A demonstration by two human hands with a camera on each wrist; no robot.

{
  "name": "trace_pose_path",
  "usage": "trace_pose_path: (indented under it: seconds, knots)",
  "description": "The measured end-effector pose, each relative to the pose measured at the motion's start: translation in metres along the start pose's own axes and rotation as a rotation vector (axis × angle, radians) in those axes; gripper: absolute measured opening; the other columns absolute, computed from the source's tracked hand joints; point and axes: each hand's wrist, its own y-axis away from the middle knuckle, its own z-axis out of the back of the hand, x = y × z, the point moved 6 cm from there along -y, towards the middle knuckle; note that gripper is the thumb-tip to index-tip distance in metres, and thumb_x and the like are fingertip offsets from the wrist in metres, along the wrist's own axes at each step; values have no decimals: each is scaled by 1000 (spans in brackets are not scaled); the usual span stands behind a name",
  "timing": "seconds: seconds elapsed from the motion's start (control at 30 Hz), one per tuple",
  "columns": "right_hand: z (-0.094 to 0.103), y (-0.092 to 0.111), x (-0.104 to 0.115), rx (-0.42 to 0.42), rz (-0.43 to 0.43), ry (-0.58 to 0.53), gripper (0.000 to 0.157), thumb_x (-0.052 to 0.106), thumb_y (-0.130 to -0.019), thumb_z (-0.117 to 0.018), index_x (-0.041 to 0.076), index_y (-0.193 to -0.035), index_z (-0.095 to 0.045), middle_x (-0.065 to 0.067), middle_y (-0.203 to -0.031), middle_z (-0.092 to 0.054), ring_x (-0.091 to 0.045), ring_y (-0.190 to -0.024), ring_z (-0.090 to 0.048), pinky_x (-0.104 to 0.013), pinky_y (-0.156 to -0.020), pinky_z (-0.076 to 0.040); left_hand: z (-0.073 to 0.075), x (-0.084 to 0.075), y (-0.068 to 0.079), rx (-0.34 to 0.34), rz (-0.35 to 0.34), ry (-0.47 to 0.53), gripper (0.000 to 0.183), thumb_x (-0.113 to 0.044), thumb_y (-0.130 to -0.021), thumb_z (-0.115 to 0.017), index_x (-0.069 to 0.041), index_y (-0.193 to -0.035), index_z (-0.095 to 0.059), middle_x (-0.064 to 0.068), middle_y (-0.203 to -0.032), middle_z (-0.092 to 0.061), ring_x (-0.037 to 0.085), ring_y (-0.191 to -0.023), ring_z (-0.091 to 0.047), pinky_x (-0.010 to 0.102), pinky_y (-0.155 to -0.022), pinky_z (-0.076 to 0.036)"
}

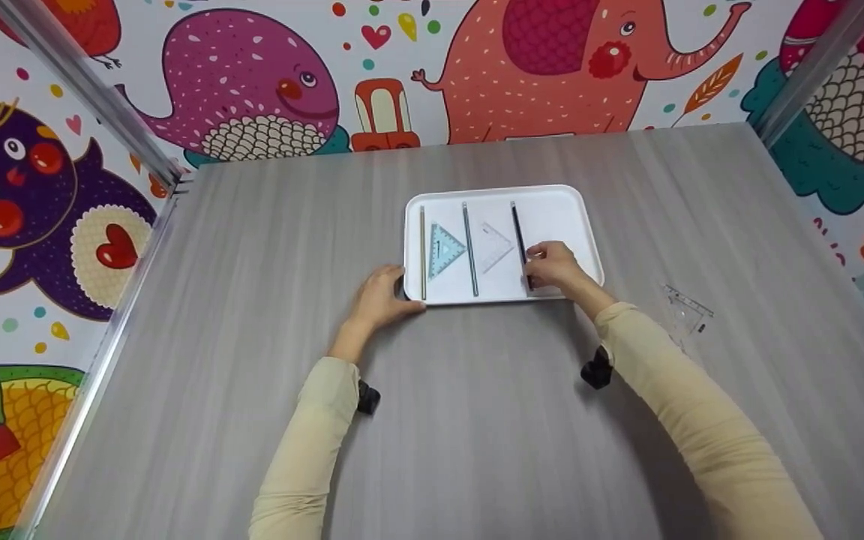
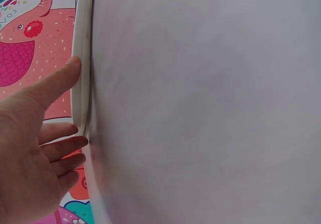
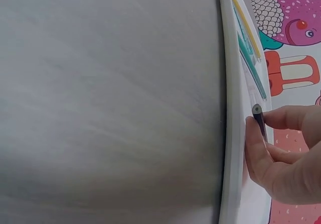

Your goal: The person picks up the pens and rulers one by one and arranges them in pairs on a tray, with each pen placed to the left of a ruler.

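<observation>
A white tray (image 1: 563, 214) lies on the table, with its near left corner at my left hand (image 1: 378, 301). In the left wrist view, the thumb of that hand (image 2: 30, 148) touches the tray rim (image 2: 83, 91) and the extended fingers lie along its edge. My right hand (image 1: 554, 266) pinches a black pencil (image 1: 518, 229) near its lower end, over the tray. The right wrist view shows the pencil's end (image 3: 257, 111) between thumb and fingers. Left of it in the tray are a clear set square (image 1: 505, 246), a green pencil (image 1: 469, 247), a blue set square (image 1: 439, 259) and a yellow pencil (image 1: 423, 251).
Another clear set square (image 1: 691, 302) lies on the grey table (image 1: 462, 420), right of the tray and beside the right forearm. Walls with cartoon animals and metal posts (image 1: 94, 97) border the table at the back and left.
</observation>
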Motion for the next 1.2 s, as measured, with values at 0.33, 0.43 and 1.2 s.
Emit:
trace_pose_path:
  seconds: [0.33, 0.43, 1.2]
  knots:
    - [0, -1, 2, -34, 26, 85, 45, -1, -77, -52, -13, -120, -47, -13, -95, -50, -8, -63, -52, -19, -58, -52, 1, -2, 1, -17, -40, -11, 67, -30, -67, -79, 3, -121, -55, 19, -120, -55, 30, -113, -49, 38, -99, -37]
    - [1, -1, 4, -58, 49, 116, 44, -1, -76, -53, -12, -118, -49, -11, -92, -50, -8, -60, -50, -18, -55, -51, 1, -2, 1, -20, -42, -8, 67, -30, -67, -79, 3, -120, -55, 19, -120, -55, 31, -114, -49, 38, -100, -37]
    - [12, 6, 4, -59, 136, 162, 47, 0, -76, -52, -14, -121, -46, -11, -85, -52, -8, -55, -54, -18, -51, -51, 2, -2, 1, -17, -38, 0, 64, -29, -68, -78, 2, -119, -56, 17, -118, -56, 29, -112, -49, 37, -99, -37]
